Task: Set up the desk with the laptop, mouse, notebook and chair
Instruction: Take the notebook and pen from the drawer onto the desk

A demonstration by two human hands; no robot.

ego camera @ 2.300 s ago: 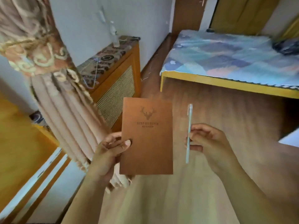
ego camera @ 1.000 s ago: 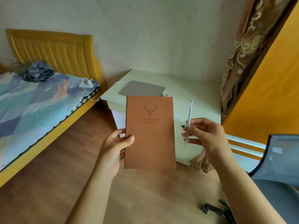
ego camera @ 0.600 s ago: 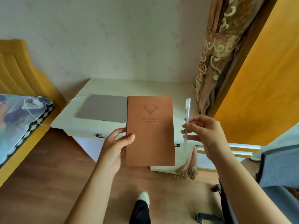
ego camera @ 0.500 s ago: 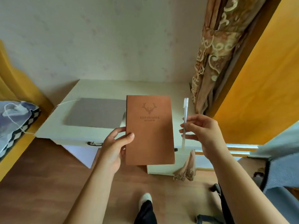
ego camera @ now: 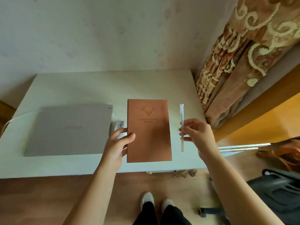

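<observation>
Left grip [ego camera: 117, 144] holds notebook [ego camera: 148, 130], right grip [ego camera: 197, 137] pen [ego camera: 182, 127], above desk [ego camera: 81, 88]

A: Your notebook [ego camera: 149, 132] covers most of a small white object [ego camera: 119, 125] beside the laptop [ego camera: 69, 129]; its identity can't be told.

B: Cover lettering under the deer emblem?

A: Too blurred to read. Your left hand [ego camera: 116, 147] fingers sit behind the cover, unseen. The chair [ego camera: 276, 194] is cut off by the right edge, and the white cable [ego camera: 17, 118] runs out at the left edge.
</observation>
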